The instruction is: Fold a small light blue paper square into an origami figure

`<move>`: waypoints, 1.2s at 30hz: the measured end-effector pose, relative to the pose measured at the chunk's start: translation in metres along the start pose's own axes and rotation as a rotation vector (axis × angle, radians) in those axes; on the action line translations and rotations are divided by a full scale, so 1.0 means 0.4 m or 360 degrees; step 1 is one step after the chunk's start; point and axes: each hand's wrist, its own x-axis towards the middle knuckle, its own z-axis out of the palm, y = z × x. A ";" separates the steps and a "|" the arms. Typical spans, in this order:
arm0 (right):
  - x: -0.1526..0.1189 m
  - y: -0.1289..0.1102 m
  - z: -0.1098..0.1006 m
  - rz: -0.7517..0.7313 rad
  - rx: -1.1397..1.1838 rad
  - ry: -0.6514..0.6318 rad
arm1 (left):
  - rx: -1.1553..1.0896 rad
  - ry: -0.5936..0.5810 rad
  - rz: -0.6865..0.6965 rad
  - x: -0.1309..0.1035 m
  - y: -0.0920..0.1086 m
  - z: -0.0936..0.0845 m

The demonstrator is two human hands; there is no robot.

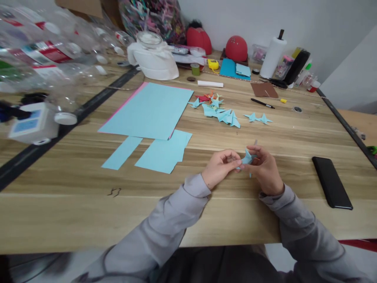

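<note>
Although the wooden table (147, 220) bears everything, the large blue sheet (150, 112) left of its middle lies loose, and a careless sweep could skew it, along with the smaller blue sheet (161, 155) at its near edge. Towards the table's far edge, the cluster of folded pieces (222, 113) might be crushed by a hurried reach. Nearer the near edge, right of middle, my left hand (221, 167) and right hand (267, 169) together pinch a small folded blue paper (246, 158); squeezing too hard or pulling unevenly could, I judge, crumple or tear its thin points.
</note>
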 end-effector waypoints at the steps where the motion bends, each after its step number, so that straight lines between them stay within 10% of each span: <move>1: 0.000 -0.002 -0.001 -0.0027 -0.0003 0.0016 | 0.0017 0.0016 0.0004 0.000 -0.001 0.000; 21: 0.015 -0.003 -0.012 0.0046 0.0175 0.0173 | 0.0187 0.0195 0.0124 0.005 -0.019 -0.002; 28: 0.000 0.009 0.007 -0.0093 0.0031 -0.0226 | 0.0115 0.0169 0.0105 0.006 -0.016 0.000; 36: -0.007 -0.008 0.004 -0.0383 -0.0133 -0.0213 | -0.0065 0.0173 0.0106 0.009 -0.023 0.002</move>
